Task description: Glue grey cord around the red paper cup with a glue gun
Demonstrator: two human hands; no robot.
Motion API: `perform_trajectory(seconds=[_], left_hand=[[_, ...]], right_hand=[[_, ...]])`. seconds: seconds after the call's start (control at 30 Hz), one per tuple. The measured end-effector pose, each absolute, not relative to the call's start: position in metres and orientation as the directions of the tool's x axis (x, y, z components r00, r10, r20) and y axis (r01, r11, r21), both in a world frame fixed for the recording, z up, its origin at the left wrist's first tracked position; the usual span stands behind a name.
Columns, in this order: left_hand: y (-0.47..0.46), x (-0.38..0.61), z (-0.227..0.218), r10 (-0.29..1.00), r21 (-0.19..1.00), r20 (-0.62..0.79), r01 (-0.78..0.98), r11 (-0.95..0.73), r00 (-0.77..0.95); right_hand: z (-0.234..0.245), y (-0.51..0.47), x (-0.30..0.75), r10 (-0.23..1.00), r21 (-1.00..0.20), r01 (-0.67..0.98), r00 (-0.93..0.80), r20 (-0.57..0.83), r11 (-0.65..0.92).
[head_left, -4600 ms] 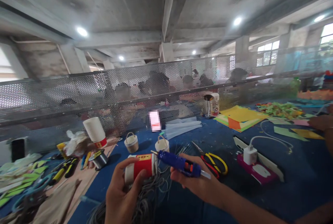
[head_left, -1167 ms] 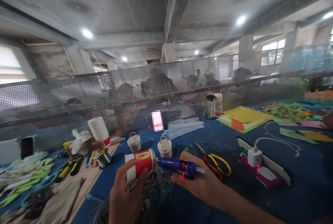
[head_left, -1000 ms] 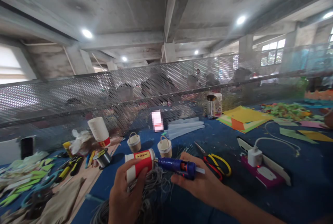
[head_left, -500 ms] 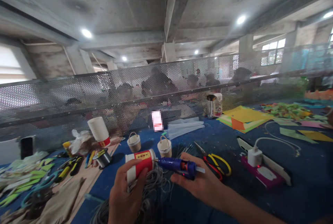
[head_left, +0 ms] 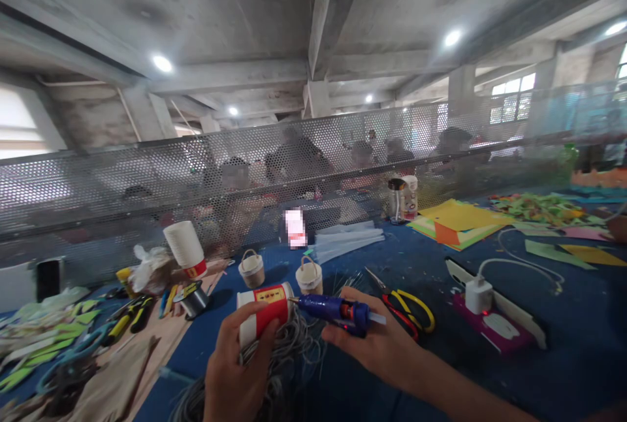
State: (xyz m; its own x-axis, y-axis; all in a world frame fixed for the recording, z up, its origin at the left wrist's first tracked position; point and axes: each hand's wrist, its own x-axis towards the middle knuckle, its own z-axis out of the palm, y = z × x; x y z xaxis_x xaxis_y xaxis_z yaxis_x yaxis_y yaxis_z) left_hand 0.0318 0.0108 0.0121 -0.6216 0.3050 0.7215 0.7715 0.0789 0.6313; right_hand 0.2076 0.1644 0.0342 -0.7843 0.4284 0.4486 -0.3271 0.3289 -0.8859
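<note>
My left hand (head_left: 240,357) is closed around a red and white paper cup (head_left: 265,311), which lies tilted on its side. In my right hand (head_left: 367,337) is a blue glue gun (head_left: 333,313), a clear glue stick poking from its back end. The gun's nozzle meets the cup at its right-hand end; whether it touches I cannot tell. Below the cup lies a tangle of grey cord (head_left: 298,343), partly hidden by my left hand. Just beyond stand two small pale buckets with looped handles, one on the left (head_left: 252,270) and one on the right (head_left: 309,276).
Red-and-yellow-handled pliers (head_left: 409,311) lie right of my right hand, near a purple power strip (head_left: 490,324) with a white charger. Stacked paper cups (head_left: 185,245) and a wire spool (head_left: 193,298) stand left. A perforated metal screen (head_left: 343,161) crosses the back, with people behind it.
Both hands, the cup and the glue gun hold almost the same place. The view has shifted very slightly.
</note>
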Motion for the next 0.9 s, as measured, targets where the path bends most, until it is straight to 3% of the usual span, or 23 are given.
perform_trajectory(seconds=[0.33, 0.67, 0.9], left_hand=[[0.0081, 0.0286, 0.0136, 0.323, 0.466, 0.816, 0.876, 0.124, -0.480], [0.0086, 0.0238, 0.0069, 0.319, 0.238, 0.904, 0.955, 0.178, -0.285], [0.0065, 0.0228, 0.0042, 0.314, 0.148, 0.929, 0.974, 0.171, -0.196]], right_hand=[[0.0376, 0.1630, 0.2090, 0.451, -0.917, -0.286, -0.804, 0.388, 0.278], [0.0393, 0.1636, 0.2078, 0.487, -0.921, -0.234, -0.793, 0.367, 0.312], [0.0376, 0.1655, 0.2079, 0.487, -0.917, -0.229, -0.790, 0.371, 0.327]])
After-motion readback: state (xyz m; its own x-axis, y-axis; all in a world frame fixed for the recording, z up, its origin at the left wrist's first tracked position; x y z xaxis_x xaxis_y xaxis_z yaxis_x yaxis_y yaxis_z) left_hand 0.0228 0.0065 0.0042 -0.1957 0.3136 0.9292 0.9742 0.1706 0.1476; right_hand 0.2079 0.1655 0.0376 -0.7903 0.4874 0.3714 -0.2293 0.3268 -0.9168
